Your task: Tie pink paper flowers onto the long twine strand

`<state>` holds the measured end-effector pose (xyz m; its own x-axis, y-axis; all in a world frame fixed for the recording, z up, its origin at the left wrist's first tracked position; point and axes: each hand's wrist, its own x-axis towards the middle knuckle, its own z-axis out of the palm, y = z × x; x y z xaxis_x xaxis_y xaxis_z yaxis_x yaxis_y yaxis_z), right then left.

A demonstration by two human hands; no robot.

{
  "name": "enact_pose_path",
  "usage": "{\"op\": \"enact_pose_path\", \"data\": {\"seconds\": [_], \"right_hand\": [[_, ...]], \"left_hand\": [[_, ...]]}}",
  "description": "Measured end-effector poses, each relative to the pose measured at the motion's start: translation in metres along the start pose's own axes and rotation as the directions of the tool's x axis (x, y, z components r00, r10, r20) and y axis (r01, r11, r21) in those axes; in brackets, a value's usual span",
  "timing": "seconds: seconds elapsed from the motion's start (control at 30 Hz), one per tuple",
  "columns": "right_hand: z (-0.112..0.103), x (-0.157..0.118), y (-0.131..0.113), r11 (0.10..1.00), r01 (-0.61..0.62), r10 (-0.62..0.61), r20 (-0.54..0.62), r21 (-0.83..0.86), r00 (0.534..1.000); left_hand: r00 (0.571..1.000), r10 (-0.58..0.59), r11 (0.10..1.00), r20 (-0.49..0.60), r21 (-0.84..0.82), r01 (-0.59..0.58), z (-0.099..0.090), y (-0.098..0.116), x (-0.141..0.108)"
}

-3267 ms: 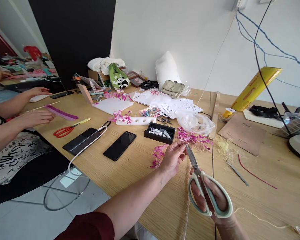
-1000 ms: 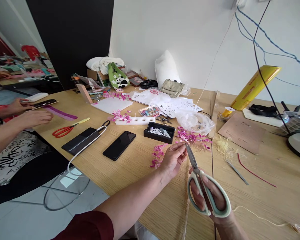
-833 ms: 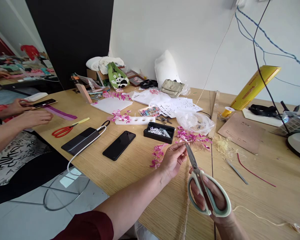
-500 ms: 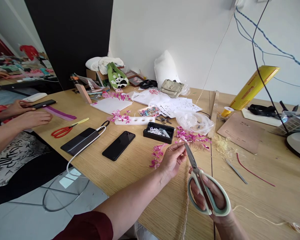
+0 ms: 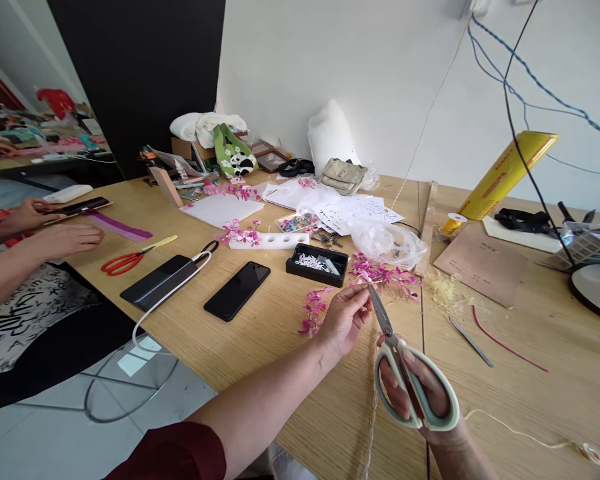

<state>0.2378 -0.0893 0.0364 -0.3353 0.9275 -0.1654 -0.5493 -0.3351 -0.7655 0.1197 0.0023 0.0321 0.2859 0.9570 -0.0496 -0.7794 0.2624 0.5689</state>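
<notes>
My left hand [image 5: 345, 316] is closed in a pinch on a thin stem or thread too small to make out well, just in front of the pink flowers [image 5: 385, 275]. In my right hand [image 5: 420, 393] are the pale green-handled scissors [image 5: 389, 333], its fingers through the loops. The blades look closed or nearly so, and their tip touches or almost touches the spot by my left fingertips. More pink flowers [image 5: 314, 311] lie left of my left hand. A twisted cord [image 5: 373, 427] hangs down between my hands.
A black tray [image 5: 317, 265] of small white pieces stands behind my left hand, with a phone [image 5: 237, 291] and power bank [image 5: 163, 281] leftward. Red scissors [image 5: 123, 264] lie near another person's hands [image 5: 73, 240]. Rightward are a metal strip [image 5: 471, 341] and red wire [image 5: 507, 343].
My hands and the scissors have hardly moved. At the left, the other person's hands have shifted slightly, and the dark object there now lies with a thin stick beside it.
</notes>
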Motion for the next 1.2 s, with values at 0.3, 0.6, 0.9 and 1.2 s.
{"op": "enact_pose_path", "data": {"seconds": [0.3, 0.6, 0.9, 1.2], "right_hand": [[-0.006, 0.0, 0.001, 0.999, -0.019, 0.018, -0.029, -0.027, 0.999], [0.0, 0.0, -0.001, 1.0, -0.002, 0.002, -0.018, 0.004, 1.0], [0.002, 0.001, 0.004, 1.0, 0.026, -0.026, -0.033, -0.008, 0.999], [-0.002, -0.002, 0.005, 0.994, 0.068, -0.067, 0.009, -0.083, 0.998]], "left_hand": [[1.0, -0.002, 0.998, -0.006, 0.06, 0.002, 0.0, 0.0, 0.0], [0.998, 0.047, 0.99, -0.042, 0.136, -0.041, 0.003, 0.001, -0.002], [0.997, 0.076, 0.982, -0.033, 0.176, -0.069, 0.005, -0.002, -0.004], [0.991, 0.122, 0.978, -0.055, 0.178, -0.111, 0.002, 0.005, 0.002]]}}
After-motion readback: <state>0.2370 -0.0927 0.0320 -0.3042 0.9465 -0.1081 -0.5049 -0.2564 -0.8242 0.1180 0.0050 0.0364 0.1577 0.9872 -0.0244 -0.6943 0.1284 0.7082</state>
